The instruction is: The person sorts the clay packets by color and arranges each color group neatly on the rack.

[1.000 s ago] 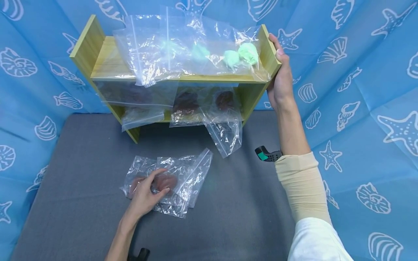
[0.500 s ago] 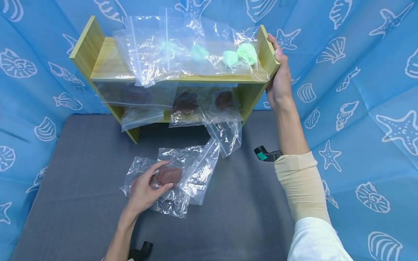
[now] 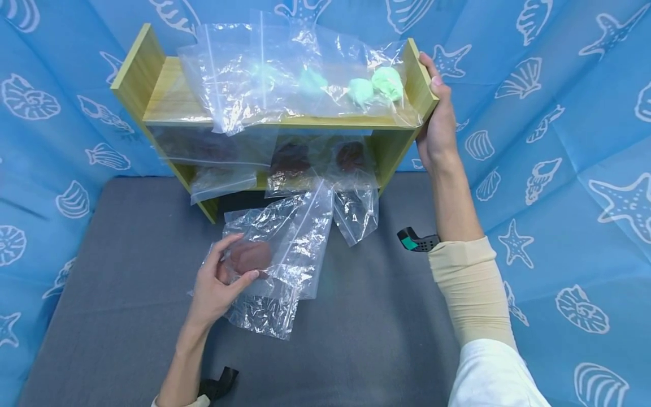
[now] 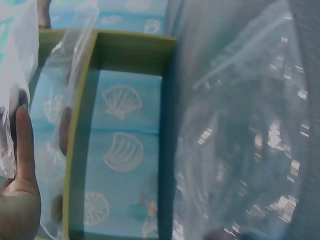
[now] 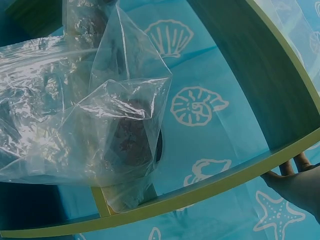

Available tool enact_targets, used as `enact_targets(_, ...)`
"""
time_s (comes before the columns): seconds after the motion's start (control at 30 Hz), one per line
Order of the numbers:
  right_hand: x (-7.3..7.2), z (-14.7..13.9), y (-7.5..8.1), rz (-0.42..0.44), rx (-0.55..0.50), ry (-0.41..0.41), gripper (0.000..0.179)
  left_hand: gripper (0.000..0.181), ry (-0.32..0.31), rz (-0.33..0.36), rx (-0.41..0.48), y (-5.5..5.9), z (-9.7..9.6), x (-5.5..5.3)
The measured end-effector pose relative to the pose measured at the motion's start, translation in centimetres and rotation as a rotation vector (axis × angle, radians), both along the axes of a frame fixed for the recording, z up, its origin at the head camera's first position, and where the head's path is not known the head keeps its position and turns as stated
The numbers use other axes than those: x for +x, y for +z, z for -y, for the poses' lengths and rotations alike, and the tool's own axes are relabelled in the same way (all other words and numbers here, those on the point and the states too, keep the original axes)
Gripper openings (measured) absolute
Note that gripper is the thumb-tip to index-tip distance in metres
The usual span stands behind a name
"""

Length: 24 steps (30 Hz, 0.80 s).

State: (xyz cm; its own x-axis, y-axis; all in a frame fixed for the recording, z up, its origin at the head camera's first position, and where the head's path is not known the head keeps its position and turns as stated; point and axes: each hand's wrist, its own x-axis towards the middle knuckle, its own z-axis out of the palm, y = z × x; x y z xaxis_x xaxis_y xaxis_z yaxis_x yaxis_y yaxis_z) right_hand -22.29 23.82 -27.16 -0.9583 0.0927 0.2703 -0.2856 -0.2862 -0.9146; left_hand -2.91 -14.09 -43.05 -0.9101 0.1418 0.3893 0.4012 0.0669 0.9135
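Note:
In the head view my left hand (image 3: 213,285) holds a clear zip bag (image 3: 305,243) with a round reddish-brown lump (image 3: 254,255) inside, thumb and fingers on either side of the lump. Another clear bag (image 3: 264,316) lies under it on the table; its contents are mostly hidden. My right hand (image 3: 439,127) grips the right side panel of a wooden shelf (image 3: 419,85), and its fingers show at the shelf's edge in the right wrist view. Left of the frame in the left wrist view, my left hand (image 4: 22,192) is at a shiny bag (image 4: 7,135).
Bags with pale green lumps (image 3: 386,83) lie on the shelf's upper board. Dark brown lumps in bags (image 3: 290,161) sit on the lower board, and one bag (image 3: 356,217) hangs over its front. A grey table (image 3: 376,333) and blue shell-printed curtain (image 3: 559,169) surround these.
The held bag has shifted up towards the shelf, its zip end now overlapping the hanging bag. My left hand has moved slightly with it. The right hand stays on the shelf.

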Motion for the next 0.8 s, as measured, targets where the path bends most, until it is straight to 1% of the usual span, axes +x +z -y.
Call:
enact_targets(0.07,0.0,0.0,0.0,0.001,-0.003,0.002,0.045,0.079,-0.008,0.012,0.026,0.0,-0.5,-0.7)
enact_targets(0.13,0.0,0.0,0.0,0.002,-0.005,0.006,0.044,0.079,-0.038,0.022,0.051,0.2,-1.1,-1.3)
enact_targets(0.3,0.1,0.0,0.1,-0.003,-0.002,0.006,0.045,0.08,-0.199,0.065,0.15,1.2,-2.6,-2.9)
enact_targets(0.4,0.0,0.0,0.1,-0.008,0.006,0.011,0.045,0.082,-0.254,0.094,0.193,1.6,-3.4,-4.0)
enact_targets(0.5,0.0,0.1,0.1,-0.007,0.008,0.016,0.045,0.082,-0.267,0.122,0.215,1.9,-4.0,-5.1)
enact_targets(0.6,0.0,0.1,0.1,-0.007,0.007,0.012,0.045,0.081,-0.264,0.134,0.207,2.2,-4.6,-6.3)
enact_targets(0.8,0.0,0.0,0.0,-0.01,-0.003,0.005,0.045,0.08,-0.208,0.103,0.109,2.9,-5.7,-8.5)
